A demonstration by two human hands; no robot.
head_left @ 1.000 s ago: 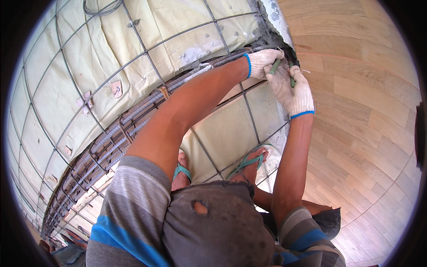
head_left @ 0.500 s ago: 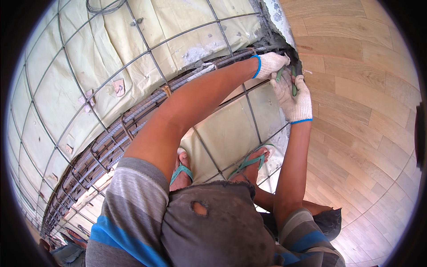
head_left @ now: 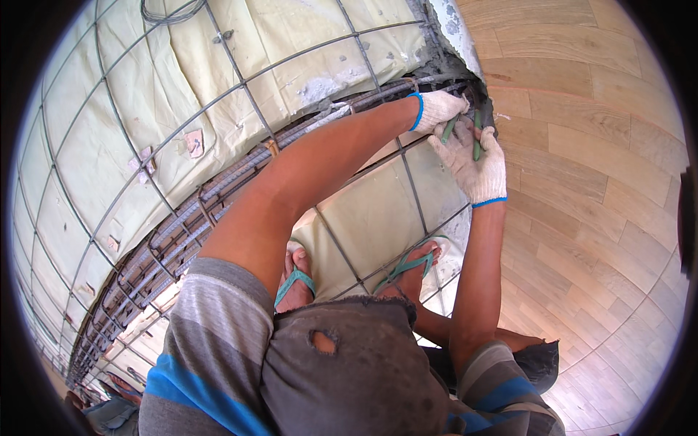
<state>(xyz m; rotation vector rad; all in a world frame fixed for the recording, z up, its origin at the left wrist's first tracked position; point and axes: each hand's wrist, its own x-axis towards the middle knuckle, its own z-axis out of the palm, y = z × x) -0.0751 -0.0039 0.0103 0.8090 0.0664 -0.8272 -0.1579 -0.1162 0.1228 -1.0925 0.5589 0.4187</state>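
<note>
The person squats on the rebar mesh (head_left: 342,247), feet in green flip-flops (head_left: 407,265) set on its bars. Both gloved hands meet at the far end of the long rebar beam cage (head_left: 218,196), where it runs into the wood-patterned formwork panel (head_left: 596,182). The right hand (head_left: 472,160) is curled tight around the green-handled pliers (head_left: 476,134); the left hand (head_left: 440,109) has its fingers closed on the other green handle just beside it. To do this well, the pliers should probably stay square to the tie point and twist without dragging the bars sideways. Room is tight: the panel edge lies immediately right of the hands, and rough concrete (head_left: 454,29) closes the far corner. Open mesh over pale sheeting (head_left: 131,131) stretches left.
</note>
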